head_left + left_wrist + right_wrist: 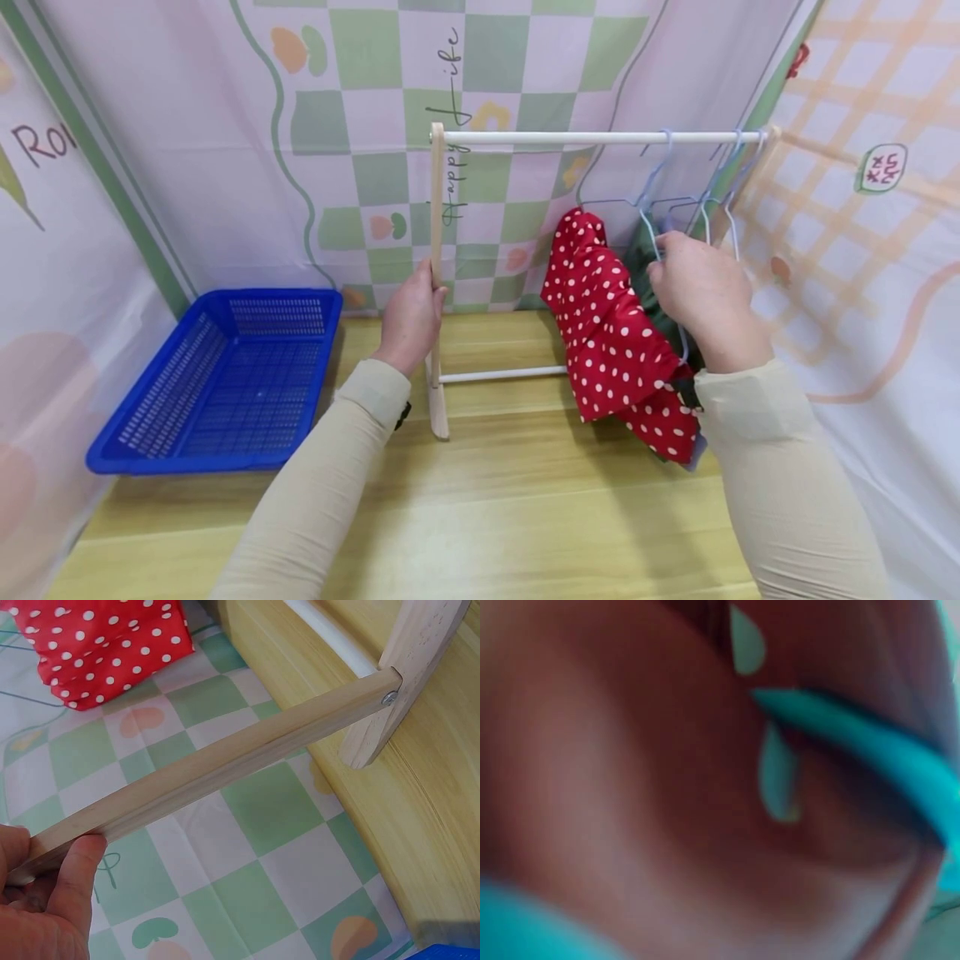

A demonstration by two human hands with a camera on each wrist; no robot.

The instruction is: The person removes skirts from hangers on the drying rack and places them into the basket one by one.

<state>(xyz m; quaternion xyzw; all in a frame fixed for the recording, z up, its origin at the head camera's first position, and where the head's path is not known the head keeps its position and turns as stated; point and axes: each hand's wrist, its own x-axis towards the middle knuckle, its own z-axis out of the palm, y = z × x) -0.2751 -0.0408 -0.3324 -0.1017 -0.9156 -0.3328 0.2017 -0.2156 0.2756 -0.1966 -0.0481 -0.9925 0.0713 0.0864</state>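
My left hand (411, 321) grips the upright wooden post (437, 217) of a small clothes rack; in the left wrist view its thumb and fingers (79, 874) close around the wood. Over on the right, my right hand (705, 292) is among the hangers, its fingers curled at a light-blue clothes hanger (651, 179) on the white top rail (540, 137). A red polka-dot garment (600, 325) hangs slanted beside that hand, with a dark green garment (641, 258) partly hidden behind it. The right wrist view is blurred, with a blue hanger bar (870, 742) against the fingers.
A blue plastic basket (217, 400) stands left of the rack on the wood-grain table (510, 517). More hangers (731, 217) crowd the rail's right end. The rack's lower white bar (502, 375) runs above the table, and printed cloth walls (360, 108) enclose the space.
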